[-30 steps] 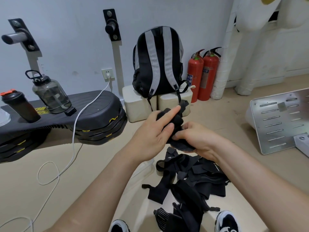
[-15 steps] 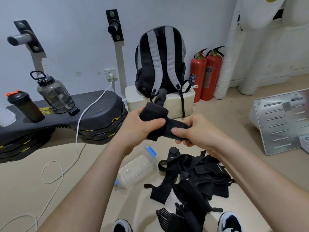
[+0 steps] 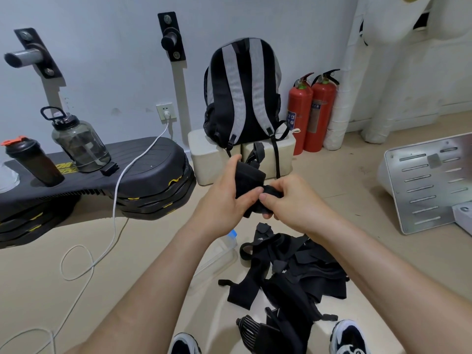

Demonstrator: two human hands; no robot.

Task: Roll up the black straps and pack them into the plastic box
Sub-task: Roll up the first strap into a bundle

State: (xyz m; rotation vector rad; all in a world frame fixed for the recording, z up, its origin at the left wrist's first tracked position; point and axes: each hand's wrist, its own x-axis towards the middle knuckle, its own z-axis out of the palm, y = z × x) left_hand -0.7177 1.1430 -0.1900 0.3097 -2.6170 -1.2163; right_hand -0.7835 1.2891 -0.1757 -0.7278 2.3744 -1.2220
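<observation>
Floor holds strap pile [image 3: 288, 272]; hands [image 3: 258, 198] grip one strap [image 3: 249, 178].

1. A grey-striped backpack [image 3: 242, 95] is propped on white blocks [image 3: 204, 159] against the wall.
2. Two red fire extinguishers [image 3: 313, 111] are stood beside it.
3. A water jug [image 3: 79, 141] and shaker bottle [image 3: 33, 162] are set on a black platform [image 3: 143, 172].
</observation>
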